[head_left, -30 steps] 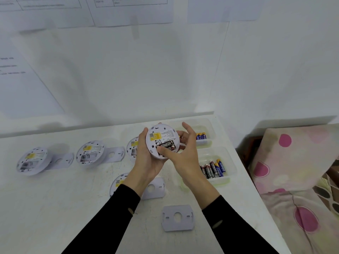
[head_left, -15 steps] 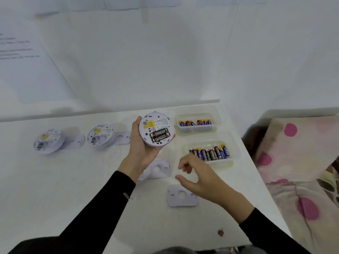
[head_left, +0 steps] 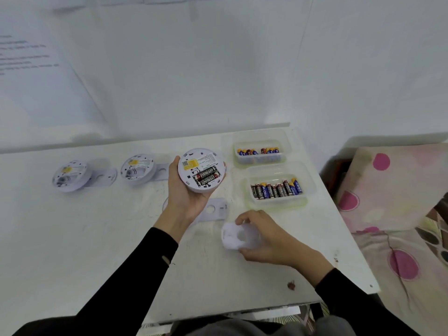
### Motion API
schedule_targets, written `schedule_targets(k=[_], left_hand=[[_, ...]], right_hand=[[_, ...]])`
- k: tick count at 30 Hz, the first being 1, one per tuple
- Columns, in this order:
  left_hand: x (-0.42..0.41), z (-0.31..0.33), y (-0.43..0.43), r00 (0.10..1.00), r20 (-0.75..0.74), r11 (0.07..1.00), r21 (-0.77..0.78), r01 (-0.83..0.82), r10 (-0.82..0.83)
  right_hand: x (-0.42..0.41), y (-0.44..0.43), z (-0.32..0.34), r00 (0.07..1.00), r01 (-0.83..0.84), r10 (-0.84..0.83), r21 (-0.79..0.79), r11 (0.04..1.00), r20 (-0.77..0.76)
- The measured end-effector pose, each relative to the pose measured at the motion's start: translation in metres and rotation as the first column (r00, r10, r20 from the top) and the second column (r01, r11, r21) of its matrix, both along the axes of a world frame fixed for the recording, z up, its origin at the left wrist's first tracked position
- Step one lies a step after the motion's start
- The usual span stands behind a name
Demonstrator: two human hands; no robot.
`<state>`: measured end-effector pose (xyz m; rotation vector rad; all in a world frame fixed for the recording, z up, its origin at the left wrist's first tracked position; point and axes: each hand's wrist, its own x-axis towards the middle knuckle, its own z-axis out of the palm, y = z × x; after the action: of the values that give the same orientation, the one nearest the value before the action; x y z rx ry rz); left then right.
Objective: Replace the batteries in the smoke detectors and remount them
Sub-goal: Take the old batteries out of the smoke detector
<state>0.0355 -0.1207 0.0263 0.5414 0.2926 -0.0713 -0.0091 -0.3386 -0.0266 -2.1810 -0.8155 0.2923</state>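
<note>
White smoke detector [head_left: 200, 171] with black batteries [head_left: 206, 177] cupped in my left hand [head_left: 186, 195], my right hand [head_left: 269, 238] beside it, fingers pinching a mounting plate [head_left: 234, 236] on the table [head_left: 97, 226]

A white wall [head_left: 218, 69] fills the upper half of the view, with a printed paper sheet [head_left: 26, 69] stuck to it at the left, its text too blurred to read, and a vertical seam running down at the right. Against it stands a white table [head_left: 72, 238], its top scuffed and stained, with a small brown mark [head_left: 291, 285] near the front right corner. To the right of the table lies pale bedding [head_left: 400, 214] patterned with pink dots, under soft, even light that throws only faint shadows on the wall.
</note>
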Motion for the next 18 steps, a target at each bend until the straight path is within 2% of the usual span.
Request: schedule_targets(k=[3, 5, 7, 10, 14, 18], left_hand=[[-0.002, 0.002, 0.001, 1.0, 0.001, 0.999, 0.05, 0.018, -0.019], [-0.004, 0.003, -0.002, 0.998, 0.011, 0.987, 0.149, 0.053, -0.055], [-0.006, 0.004, -0.006, 0.996, 0.032, 0.975, 0.209, 0.071, -0.079], [-0.012, 0.011, -0.015, 0.993, 0.077, 0.972, 0.224, 0.074, -0.094], [-0.017, 0.017, -0.018, 0.992, 0.087, 0.965, 0.254, 0.066, -0.091], [-0.017, 0.019, -0.011, 0.994, 0.075, 0.971, 0.233, 0.058, -0.077]], right_hand=[[0.008, 0.013, 0.035, 0.989, 0.141, -0.148, 0.244, 0.959, 0.01], [0.016, 0.027, 0.061, 0.962, 0.219, -0.266, 0.401, 0.889, 0.064], [0.024, 0.042, 0.081, 0.939, 0.258, -0.336, 0.494, 0.83, 0.075], [0.033, 0.062, 0.093, 0.928, 0.316, -0.374, 0.522, 0.792, 0.006], [0.041, 0.073, 0.09, 0.918, 0.335, -0.396, 0.48, 0.811, 0.029], [0.042, 0.073, 0.091, 0.945, 0.268, -0.322, 0.448, 0.853, 0.048]])
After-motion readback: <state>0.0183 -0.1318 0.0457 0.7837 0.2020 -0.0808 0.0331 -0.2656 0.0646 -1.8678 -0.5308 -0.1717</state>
